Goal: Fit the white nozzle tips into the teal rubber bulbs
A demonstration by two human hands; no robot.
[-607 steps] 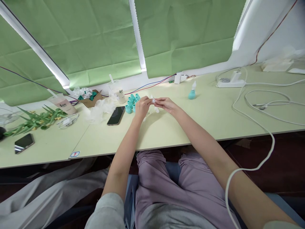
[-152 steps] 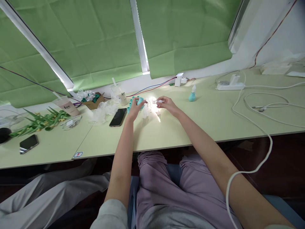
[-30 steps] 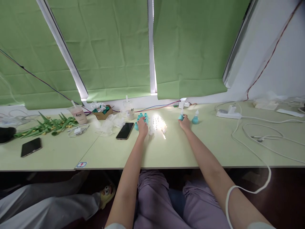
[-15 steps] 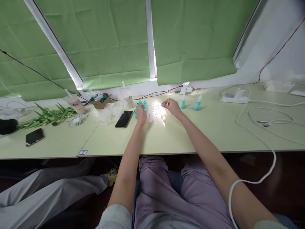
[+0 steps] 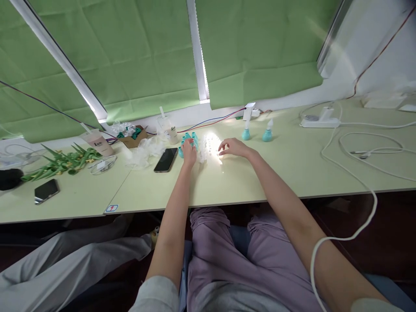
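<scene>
My left hand (image 5: 189,152) is over a cluster of teal bulb-shaped pieces (image 5: 194,138) on the table, its fingers curled around one of them. The fingers partly hide that piece. Close by on the right is a group of small white lights (image 5: 208,145), whose glare washes out their shapes. My right hand (image 5: 233,148) reaches in at the right edge of this group, thumb and forefinger a little apart, with nothing clear between them. Two teal bulb-shaped pieces with white tips, a nearer one (image 5: 267,134) and another (image 5: 246,133), stand upright beyond my right hand.
A black phone (image 5: 165,160) and crumpled clear plastic (image 5: 144,154) lie to the left. Behind are a cup with a straw (image 5: 169,130) and a small carton (image 5: 133,138). At right, a power strip (image 5: 320,122) trails a white cable (image 5: 352,177) over my right arm.
My right hand has come lower and left, toward the glowing lights. The fingers of my left hand have shifted slightly over the teal pieces. The camera view has tilted a little.
</scene>
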